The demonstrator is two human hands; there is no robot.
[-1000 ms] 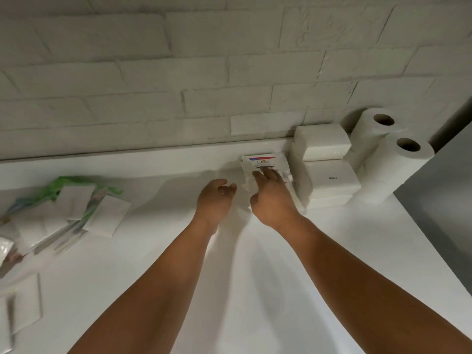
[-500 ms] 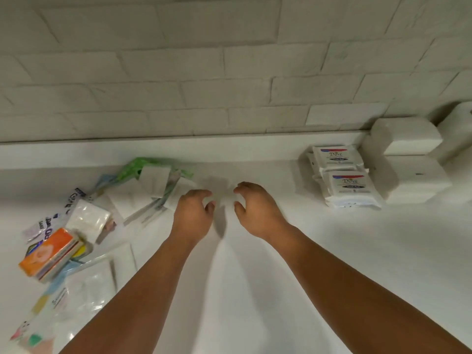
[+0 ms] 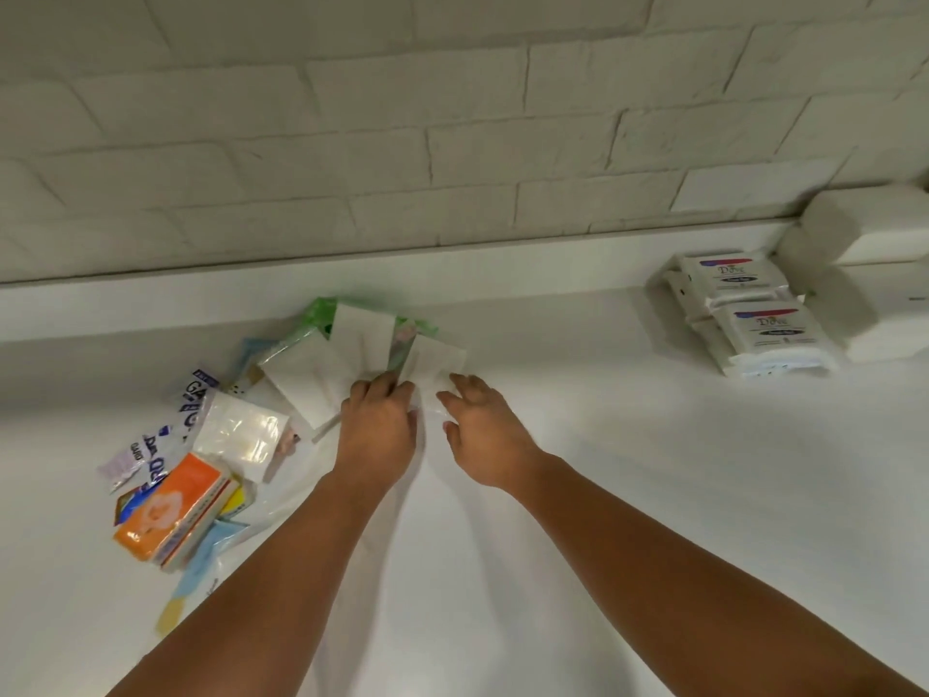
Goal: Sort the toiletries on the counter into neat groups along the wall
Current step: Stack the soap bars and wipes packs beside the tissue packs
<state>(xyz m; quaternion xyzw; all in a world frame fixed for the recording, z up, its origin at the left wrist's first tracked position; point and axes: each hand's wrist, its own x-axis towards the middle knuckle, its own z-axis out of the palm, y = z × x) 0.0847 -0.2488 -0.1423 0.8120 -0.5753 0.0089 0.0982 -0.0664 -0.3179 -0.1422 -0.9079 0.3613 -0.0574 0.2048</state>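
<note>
Several flat white packets (image 3: 362,339) lie fanned over a green pack (image 3: 321,314) near the wall. My left hand (image 3: 379,420) reaches into them, its fingertips resting on the near edges of the middle packets. Beside it, my right hand (image 3: 482,430) has its fingers spread and touches the near edge of the rightmost white packet (image 3: 433,364). Neither hand has lifted anything. Two Dove soap boxes (image 3: 749,304) sit stacked in a step against the wall at the right.
A loose heap lies at the left: an orange box (image 3: 171,510), a clear-wrapped white pack (image 3: 241,435) and printed sachets (image 3: 151,445). White tissue packs (image 3: 864,228) are stacked at the far right. The white counter (image 3: 603,495) meets a white brick wall.
Both hands left the Dove boxes and moved left across the counter to the fanned white packets. The view swung left with them, so the paper rolls went out of frame.
</note>
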